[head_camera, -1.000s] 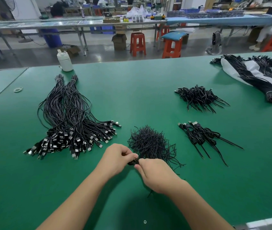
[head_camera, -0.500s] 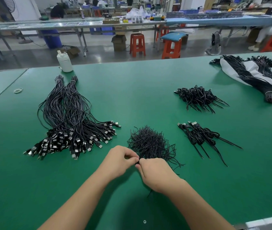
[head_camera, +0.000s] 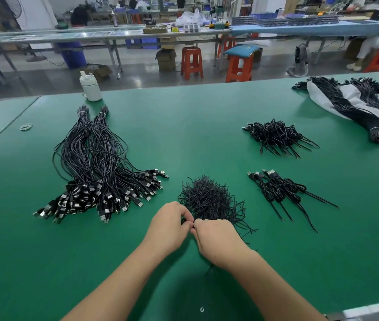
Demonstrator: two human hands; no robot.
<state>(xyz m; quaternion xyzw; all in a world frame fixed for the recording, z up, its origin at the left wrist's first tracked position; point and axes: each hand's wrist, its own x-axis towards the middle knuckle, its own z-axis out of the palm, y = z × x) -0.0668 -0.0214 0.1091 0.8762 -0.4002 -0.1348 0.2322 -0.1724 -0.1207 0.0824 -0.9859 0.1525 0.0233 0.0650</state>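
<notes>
Cable [head_camera: 183, 220] hides between left hand [head_camera: 169, 228] and right hand [head_camera: 218, 242].

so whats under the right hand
A thin black strand sticks out from beneath the right hand onto the green table. The rest of it, and the grip on it, are hidden by the hand.

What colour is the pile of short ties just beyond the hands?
Black; the tie pile shows best in the head view.

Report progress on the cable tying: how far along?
Done: far coiled pile and near coiled pile, at right. In hand: left grip and right grip pinch one black cable by the tie heap. Left: seemingly most, the loose USB cables.
</notes>
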